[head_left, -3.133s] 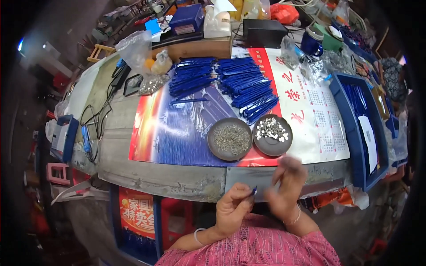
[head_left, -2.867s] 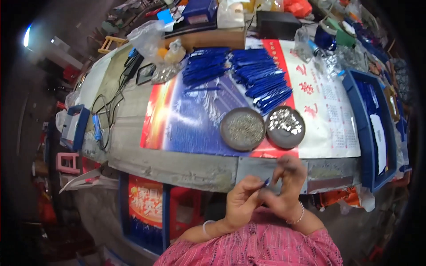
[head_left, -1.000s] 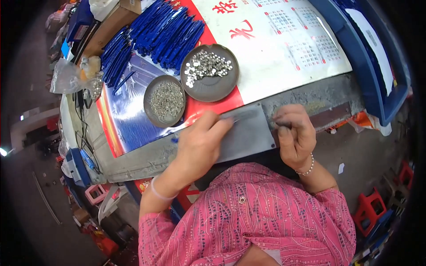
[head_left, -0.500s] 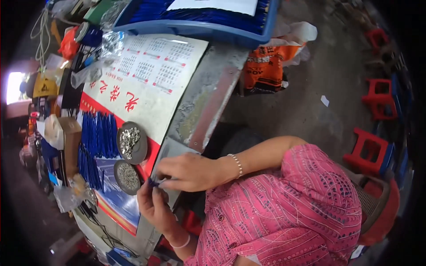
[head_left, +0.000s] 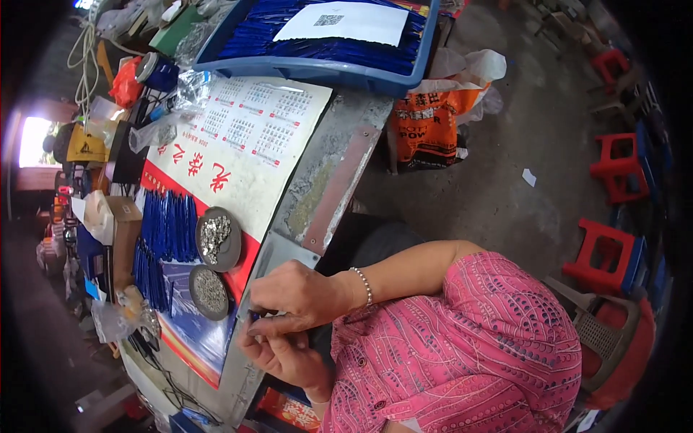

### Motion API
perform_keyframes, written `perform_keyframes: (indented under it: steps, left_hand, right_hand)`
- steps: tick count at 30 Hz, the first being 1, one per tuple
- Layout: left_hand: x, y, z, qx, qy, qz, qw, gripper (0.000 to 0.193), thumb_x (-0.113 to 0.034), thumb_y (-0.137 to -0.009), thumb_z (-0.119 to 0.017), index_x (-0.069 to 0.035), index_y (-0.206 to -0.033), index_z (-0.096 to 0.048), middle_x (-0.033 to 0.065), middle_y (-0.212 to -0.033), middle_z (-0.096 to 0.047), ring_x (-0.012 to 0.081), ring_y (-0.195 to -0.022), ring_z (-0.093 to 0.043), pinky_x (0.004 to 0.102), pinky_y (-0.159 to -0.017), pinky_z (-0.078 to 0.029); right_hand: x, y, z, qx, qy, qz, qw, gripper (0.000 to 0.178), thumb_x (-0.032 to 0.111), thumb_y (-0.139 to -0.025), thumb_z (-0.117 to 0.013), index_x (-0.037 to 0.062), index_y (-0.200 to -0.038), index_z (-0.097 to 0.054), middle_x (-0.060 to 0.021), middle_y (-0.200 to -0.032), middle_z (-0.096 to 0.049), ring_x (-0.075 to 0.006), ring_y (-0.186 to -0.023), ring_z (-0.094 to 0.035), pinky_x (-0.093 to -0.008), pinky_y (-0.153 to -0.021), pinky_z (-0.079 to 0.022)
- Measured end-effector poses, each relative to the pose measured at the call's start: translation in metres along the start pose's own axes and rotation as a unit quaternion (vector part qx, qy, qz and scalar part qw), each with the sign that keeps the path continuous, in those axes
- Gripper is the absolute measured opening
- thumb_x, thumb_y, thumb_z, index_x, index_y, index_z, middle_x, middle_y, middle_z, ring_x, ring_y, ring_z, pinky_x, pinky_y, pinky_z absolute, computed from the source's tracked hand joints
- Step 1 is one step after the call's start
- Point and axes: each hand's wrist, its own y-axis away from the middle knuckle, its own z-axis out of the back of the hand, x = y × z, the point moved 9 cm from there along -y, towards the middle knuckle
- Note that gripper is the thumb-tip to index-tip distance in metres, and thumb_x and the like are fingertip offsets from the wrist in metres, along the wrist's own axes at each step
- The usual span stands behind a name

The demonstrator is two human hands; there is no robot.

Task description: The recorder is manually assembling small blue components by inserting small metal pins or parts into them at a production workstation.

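Close together over the table's near edge, my left hand (head_left: 283, 361) and my right hand (head_left: 292, 292) both have their fingers closed in a pinch. Between the fingertips a bit of a small dark-blue piece (head_left: 254, 315) shows; my fingers cover most of it. My right hand, with a beaded bracelet on its wrist, lies partly over the left. Just beyond the hands are a grey dish (head_left: 232, 254) of silvery metal parts and a second grey dish (head_left: 195, 297) of finer silvery bits. Behind them lie rows of slim blue pieces (head_left: 167, 225).
A blue tray (head_left: 317, 71) of slim blue pieces, with a white sheet on top, stands on the table's right part. The dishes rest on a printed calendar sheet (head_left: 271, 173). An orange bag (head_left: 426, 130) and red stools (head_left: 605, 252) stand off the table to the right.
My left hand has drawn back toward my body and under the right one. The dark-blue piece is now more hidden by my fingers. The whole view has shifted slightly.
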Motion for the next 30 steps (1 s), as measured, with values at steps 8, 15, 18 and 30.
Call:
perform_keyframes:
  steps: [8, 15, 18, 30]
  left_hand:
    - [0.015, 0.011, 0.005, -0.008, 0.013, -0.017, 1.000, 0.017, -0.004, -0.089, -0.050, -0.003, -0.106, -0.046, 0.0045, -0.086, -0.055, 0.0067, -0.061, -0.049, 0.0185, -0.051, -0.039]
    - [0.001, 0.008, -0.002, 0.017, 0.036, -0.078, 0.996, 0.019, 0.003, -0.090, -0.050, 0.002, -0.108, -0.048, 0.0075, -0.098, -0.056, 0.0071, -0.076, -0.052, 0.0203, -0.067, -0.045]
    - [0.015, 0.010, 0.003, 0.028, 0.068, -0.040, 0.996, 0.020, 0.004, -0.091, -0.049, 0.002, -0.110, -0.048, 0.0074, -0.100, -0.056, 0.0075, -0.082, -0.053, 0.0210, -0.072, -0.045]
    - [0.011, 0.004, 0.029, -0.018, 0.065, -0.071, 0.995, 0.021, 0.006, -0.091, -0.047, 0.002, -0.112, -0.049, 0.0066, -0.089, -0.056, 0.0078, -0.076, -0.052, 0.0205, -0.069, -0.044]
  right_hand:
    - [0.006, 0.011, 0.000, -0.003, 0.073, 0.014, 0.997, 0.025, 0.020, -0.086, -0.059, 0.0033, -0.071, -0.049, -0.0099, -0.061, -0.042, -0.0267, -0.048, -0.048, -0.0352, -0.044, -0.038]
    - [0.003, -0.005, -0.004, 0.072, 0.040, 0.013, 0.997, 0.018, 0.017, -0.085, -0.058, 0.0023, -0.076, -0.052, -0.0094, -0.061, -0.048, -0.0247, -0.048, -0.049, -0.0322, -0.045, -0.038]
    - [0.008, 0.004, -0.015, 0.076, 0.114, 0.083, 0.987, 0.016, 0.016, -0.084, -0.058, 0.0034, -0.077, -0.050, -0.0097, -0.060, -0.047, -0.0264, -0.048, -0.047, -0.0359, -0.045, -0.036]
    - [-0.016, 0.015, -0.039, 0.121, 0.010, -0.108, 0.987, 0.016, 0.004, -0.081, -0.064, -0.0014, -0.090, -0.052, -0.0087, -0.076, -0.055, -0.0181, -0.064, -0.051, -0.0270, -0.065, -0.044]
